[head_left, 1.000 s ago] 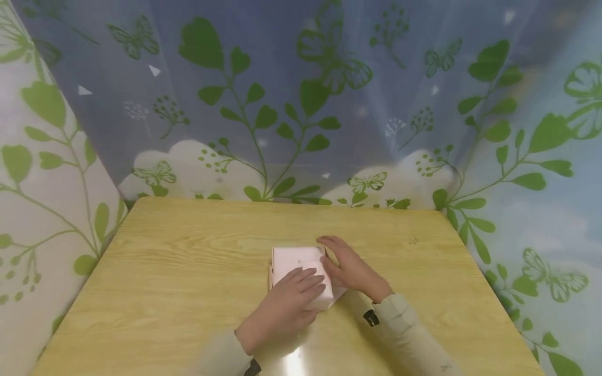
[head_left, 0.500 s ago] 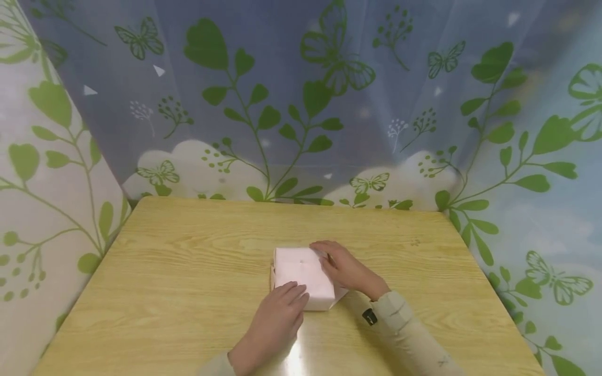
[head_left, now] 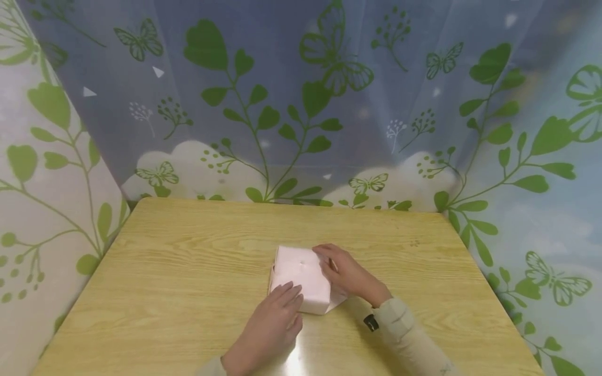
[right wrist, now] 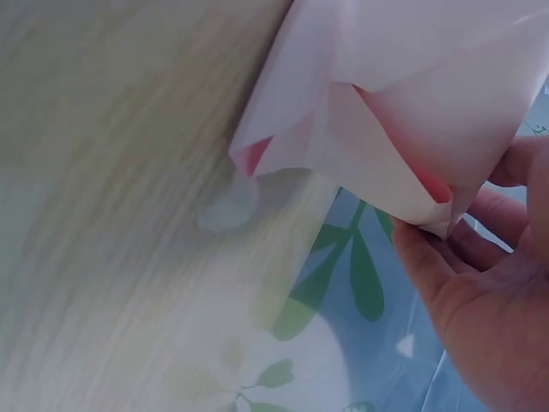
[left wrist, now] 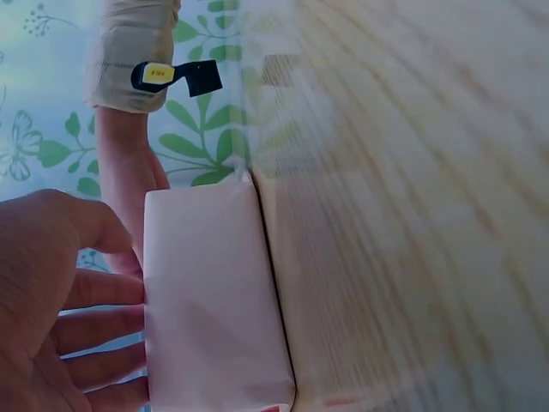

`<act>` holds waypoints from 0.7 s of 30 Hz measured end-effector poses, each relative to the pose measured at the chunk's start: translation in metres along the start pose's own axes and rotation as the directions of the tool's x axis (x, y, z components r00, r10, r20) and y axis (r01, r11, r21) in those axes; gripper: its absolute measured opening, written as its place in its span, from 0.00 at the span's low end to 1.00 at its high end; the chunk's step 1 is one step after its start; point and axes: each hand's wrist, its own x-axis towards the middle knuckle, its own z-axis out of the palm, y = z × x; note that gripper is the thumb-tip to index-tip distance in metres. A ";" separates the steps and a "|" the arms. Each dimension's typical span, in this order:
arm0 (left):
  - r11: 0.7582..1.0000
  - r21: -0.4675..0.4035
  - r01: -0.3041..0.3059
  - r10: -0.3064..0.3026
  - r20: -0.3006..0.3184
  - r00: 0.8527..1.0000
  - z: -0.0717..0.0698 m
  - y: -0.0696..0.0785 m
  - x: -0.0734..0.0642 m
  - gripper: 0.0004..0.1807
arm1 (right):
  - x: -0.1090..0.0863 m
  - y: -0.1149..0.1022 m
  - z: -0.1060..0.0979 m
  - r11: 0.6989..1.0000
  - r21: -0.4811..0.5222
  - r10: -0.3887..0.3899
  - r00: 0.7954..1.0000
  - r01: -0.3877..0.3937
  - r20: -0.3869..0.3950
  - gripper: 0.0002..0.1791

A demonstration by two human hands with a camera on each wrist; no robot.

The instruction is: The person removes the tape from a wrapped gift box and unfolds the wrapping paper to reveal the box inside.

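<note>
**Pink-wrapped box [head_left: 296,274] turned slightly; left hand [head_left: 265,326] drawn back**

Since 0.5 s ago: box rotated a little, its near edge swung to the person's left; left hand eased slightly toward the body. Right hand [head_left: 355,277] stays at the far right corner.

Left hand: fingers extended and relaxed, tips resting at the near left part of the box; no grip. Right hand: fingers bent at the folded end, thumb opposed, pinching the paper.

Box: lies flat on the table, between the hands. Right wrist view shows creased end folds [right wrist: 390,154] with deeper pink inside. A loose flap [head_left: 336,300] sticks out at the right, low by the tabletop.

Further out: pale right sleeve [head_left: 411,334] with a black tag [head_left: 371,322] at the cuff; wood-grain table [head_left: 188,266]; behind it, a blue-and-white backdrop [head_left: 277,68] printed with green leaves and butterflies.
</note>
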 end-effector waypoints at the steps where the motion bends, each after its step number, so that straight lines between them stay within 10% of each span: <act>1: 1.000 -0.007 0.011 -0.010 0.014 1.000 -0.001 0.000 0.000 0.19 | -0.001 0.000 0.000 1.000 -0.003 0.002 1.000 -0.002 -0.004 0.23; 21: 0.993 -0.001 0.119 -0.118 0.065 0.991 -0.009 -0.001 0.005 0.26 | -0.017 -0.026 0.006 0.975 -0.174 0.125 0.990 -0.135 -0.065 0.20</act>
